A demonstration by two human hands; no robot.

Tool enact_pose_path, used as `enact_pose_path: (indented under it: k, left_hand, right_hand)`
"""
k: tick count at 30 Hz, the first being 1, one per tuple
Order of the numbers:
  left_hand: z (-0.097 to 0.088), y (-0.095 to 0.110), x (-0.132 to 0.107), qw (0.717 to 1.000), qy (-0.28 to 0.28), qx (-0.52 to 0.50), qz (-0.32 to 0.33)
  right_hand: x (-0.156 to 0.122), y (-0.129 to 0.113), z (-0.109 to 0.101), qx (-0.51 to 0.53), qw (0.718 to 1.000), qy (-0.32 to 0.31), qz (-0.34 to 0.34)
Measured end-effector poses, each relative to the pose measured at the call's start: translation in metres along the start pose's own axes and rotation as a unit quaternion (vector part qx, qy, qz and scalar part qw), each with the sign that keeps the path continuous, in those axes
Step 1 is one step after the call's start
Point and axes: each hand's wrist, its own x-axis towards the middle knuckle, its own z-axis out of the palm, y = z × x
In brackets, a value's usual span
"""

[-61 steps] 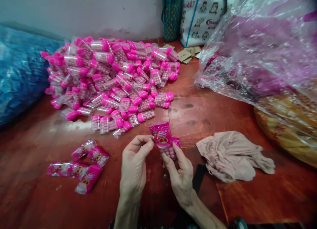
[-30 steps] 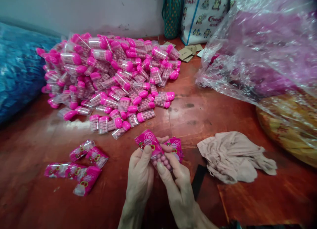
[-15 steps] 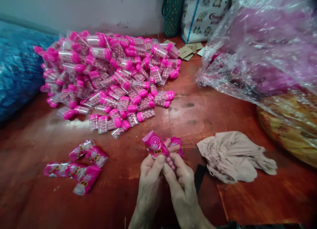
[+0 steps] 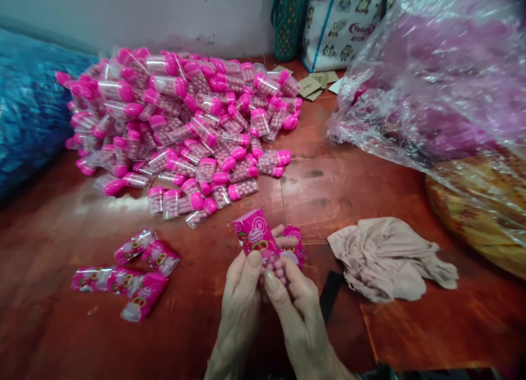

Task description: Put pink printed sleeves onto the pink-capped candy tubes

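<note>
Both the left hand point(image 4: 242, 292) and right hand point(image 4: 293, 298) are now gripping the candy tube point(image 4: 273, 266), pulling the pink sleeve point(image 4: 255, 239) further down over it.

A small clear candy tube point(image 4: 274, 266) filled with pale pink round candies is pinched upright, tilted slightly left, between the left hand point(image 4: 240, 298) and the right hand point(image 4: 298, 309) above the red-brown table. A bright pink printed label sleeve point(image 4: 255, 235) with a swirl and fruit design covers its upper part, and a second pink sleeve point(image 4: 293, 243) shows just behind it.
</note>
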Motion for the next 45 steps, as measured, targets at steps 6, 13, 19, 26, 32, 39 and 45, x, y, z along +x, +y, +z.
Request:
enact_pose_path:
  k: [6,13,19,26,32,39,45]
  left_hand:
    - [0.002,-0.007,-0.009,0.999,0.026,0.042,-0.008]
    - [-0.007,-0.006,-0.004,0.998,0.051,-0.042,-0.003]
    - [-0.006,-0.009,-0.004,0.998,-0.038,0.012,-0.052]
    - [0.004,-0.012,-0.005,0.995,0.088,0.041,-0.015]
    - [0.001,-0.012,-0.003,0.992,0.108,0.053,-0.028]
    - [-0.008,-0.006,-0.001,0.98,-0.153,0.084,-0.09]
    - [-0.007,-0.015,-0.013,0.986,-0.082,0.139,-0.047]
  right_hand:
    - [-0.002,0.002,0.0,-0.033,0.998,-0.019,-0.052]
    - [0.022,-0.028,-0.021,-0.144,0.961,-0.008,-0.234]
    - [0.035,-0.04,-0.015,-0.055,0.987,-0.045,-0.147]
    - [0.026,-0.021,0.004,-0.005,0.99,0.026,-0.141]
    - [0.024,-0.016,-0.001,0.012,0.994,0.016,-0.106]
    - [0.046,-0.022,-0.022,0.185,0.981,-0.053,0.027]
    - [0.047,-0.025,-0.016,0.198,0.975,-0.046,0.089]
